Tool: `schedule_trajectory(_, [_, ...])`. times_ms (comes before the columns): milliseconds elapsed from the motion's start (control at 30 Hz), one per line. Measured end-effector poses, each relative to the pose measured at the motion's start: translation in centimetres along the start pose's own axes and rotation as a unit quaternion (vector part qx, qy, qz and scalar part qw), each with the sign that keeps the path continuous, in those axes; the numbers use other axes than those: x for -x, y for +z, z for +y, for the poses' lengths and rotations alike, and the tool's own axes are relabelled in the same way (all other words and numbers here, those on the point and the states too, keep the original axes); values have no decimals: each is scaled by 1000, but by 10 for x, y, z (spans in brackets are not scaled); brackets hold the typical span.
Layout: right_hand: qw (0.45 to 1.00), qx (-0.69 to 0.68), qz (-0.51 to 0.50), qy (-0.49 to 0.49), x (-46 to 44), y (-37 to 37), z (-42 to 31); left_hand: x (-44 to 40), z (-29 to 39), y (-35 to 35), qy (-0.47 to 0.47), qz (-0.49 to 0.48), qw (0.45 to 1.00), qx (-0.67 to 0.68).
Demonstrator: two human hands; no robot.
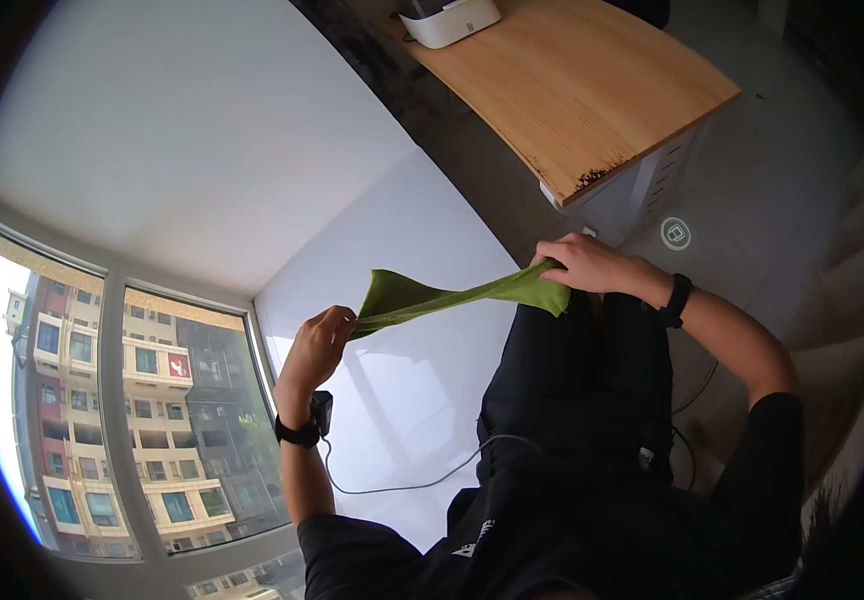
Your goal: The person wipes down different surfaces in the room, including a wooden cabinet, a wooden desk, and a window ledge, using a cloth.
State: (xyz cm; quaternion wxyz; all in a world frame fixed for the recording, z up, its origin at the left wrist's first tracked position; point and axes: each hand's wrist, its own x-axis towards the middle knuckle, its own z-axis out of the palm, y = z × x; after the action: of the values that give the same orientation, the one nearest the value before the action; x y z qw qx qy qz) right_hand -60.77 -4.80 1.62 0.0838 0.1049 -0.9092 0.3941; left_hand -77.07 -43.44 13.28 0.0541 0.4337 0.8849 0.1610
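A green cloth (432,301) is stretched between my two hands, twisted narrow in the middle and flaring at both ends. My left hand (318,345) pinches its left end, near the white wall. The other end is gripped by my right hand (592,265), above my dark trousers, with a corner of fabric hanging below the fingers. Both wrists wear black bands, and a small box with a grey cable (422,490) sits at the left one.
A wooden table (592,80) with a worn corner stands ahead to the right, carrying a white device (449,22). A window (197,400) is at the left. The white wall (182,130) fills the upper left. The cable loops across my lap.
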Motion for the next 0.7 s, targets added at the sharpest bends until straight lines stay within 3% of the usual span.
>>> schedule_trajectory(133, [1000,17,-15,21,10,1,17,12,1,19,44,-1,999,-27])
schedule_trajectory(367, [996,8,-29,90,18,-5,8,54,0,28,-14,26,999,-25])
schedule_trajectory(467, [999,-2,-5,53,16,3,8,67,-2,46,-23,42,998,-47])
schedule_trajectory(533, [990,-74,-10,119,10,7,4,75,-1,53,-37,45,998,-35])
schedule_trajectory(700, [995,-33,30,87,-13,9,-13,85,-5,63,-86,102,987,-88])
